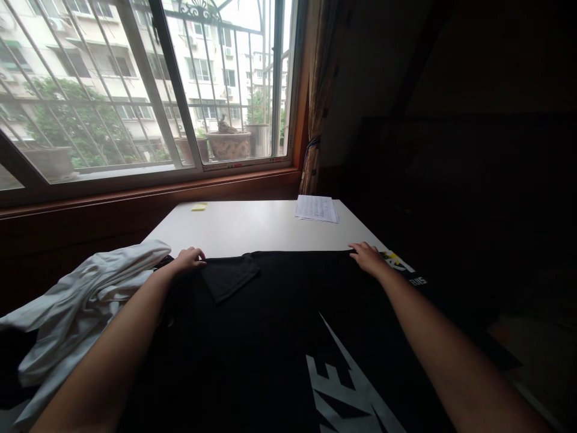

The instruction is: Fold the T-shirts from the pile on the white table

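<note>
My left hand and right hand both rest on the far edge of a black shirt spread flat across the white table. The left hand's fingers curl down over the hem, and I cannot tell whether they pinch the cloth or only press it. The right hand lies released, with its fingers stretched along the edge. One sleeve is turned in over the shirt's body, just beside my left hand.

I think the biggest risk is on the right, where the shirt seems to run past the table's edge into the dark. The weight of that overhang could drag the cloth sideways if my right hand lifts. On the left, a crumpled white garment touches the shirt, so a sideways pull could snag it and wrinkle the cloth. The turned-in sleeve could also slip out of place if the hem is tugged unevenly.

Large white letters sit at the near end, cut off by the frame. They look like "KE" beside a slash. By my right wrist there is a yellow and white mark, and the small white lettering next to it is too small to read reliably. The printed papers at the far edge are also too small to read.
</note>
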The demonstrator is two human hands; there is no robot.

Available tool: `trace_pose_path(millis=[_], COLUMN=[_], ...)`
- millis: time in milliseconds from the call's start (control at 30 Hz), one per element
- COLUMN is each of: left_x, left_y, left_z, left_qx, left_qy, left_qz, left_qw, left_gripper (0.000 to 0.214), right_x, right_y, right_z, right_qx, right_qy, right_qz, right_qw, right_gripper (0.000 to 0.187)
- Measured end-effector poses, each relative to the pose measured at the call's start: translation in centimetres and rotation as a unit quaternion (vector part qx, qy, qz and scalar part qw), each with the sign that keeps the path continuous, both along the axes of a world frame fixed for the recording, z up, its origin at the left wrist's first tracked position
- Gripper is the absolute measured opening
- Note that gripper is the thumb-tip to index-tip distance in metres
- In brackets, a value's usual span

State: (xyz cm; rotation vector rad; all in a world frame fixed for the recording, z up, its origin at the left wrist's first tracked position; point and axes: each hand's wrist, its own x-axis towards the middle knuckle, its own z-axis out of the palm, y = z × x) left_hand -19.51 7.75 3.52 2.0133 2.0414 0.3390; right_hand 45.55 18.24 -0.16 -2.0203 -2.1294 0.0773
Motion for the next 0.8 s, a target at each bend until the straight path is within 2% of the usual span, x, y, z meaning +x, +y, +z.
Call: trace_pose_path(millis=[167, 333, 600, 800], left_x=[0.0, 0.2, 0.4, 0.8], left_y=[0.0, -0.7, -0.2, -0.3], left_z=[1.0, 1.5, 2.5, 3.7], left_qx=[-0.028, -0.019, 0.024, 0.063], left_qy=[-0.004, -0.048, -0.061, -0.066], left_qz=[-0.001, -0.026, -0.029, -0.018], left_qw=[1.000, 0.998, 0.997, 0.996], left_gripper=[0.021, 0.021, 0.023, 0.016], right_x=[0.4, 0.7, 0.9, 0.3], right_y=[1.4, 1.6, 1.4, 0.3], right_z=[1.1, 2.9, 5.6, 7.0], right_qx=[-0.018, 0.005, 0.034, 0.004], right_qy=[-0.011, 0.004, 0.080, 0.247], right_qz=[0.028, 0.030, 0.007, 0.000], right_qw=[0.999, 1.000, 0.996, 0.969], right_gripper=[0.021, 0.016, 0.020, 0.033])
